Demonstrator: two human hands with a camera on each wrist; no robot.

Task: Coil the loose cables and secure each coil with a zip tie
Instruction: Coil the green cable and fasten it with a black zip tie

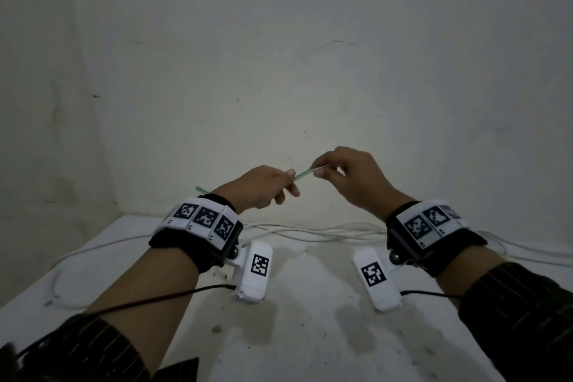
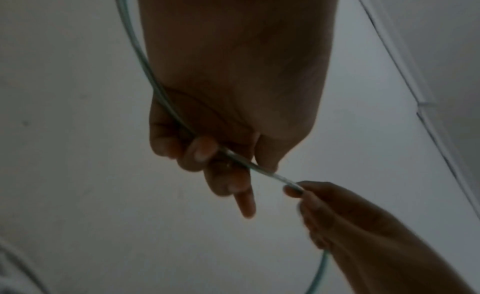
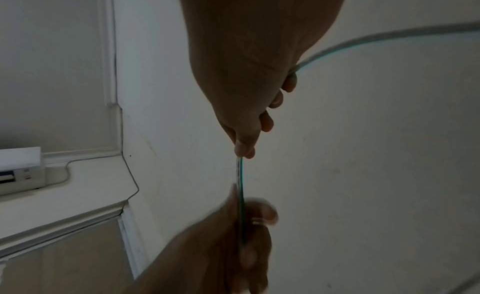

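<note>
Pinching a thin, perhaps translucent greenish cable (image 1: 302, 176): both hands.

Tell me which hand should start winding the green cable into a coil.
Probably the right hand: it pinches the green cable at the fingertips, free to loop it. The left hand has the cable running through its curled fingers, so it suits anchoring the coil.

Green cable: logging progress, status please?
Left hand and right hand both pinch green cable, taut between them. No coil yet. White cables loose on table.
</note>
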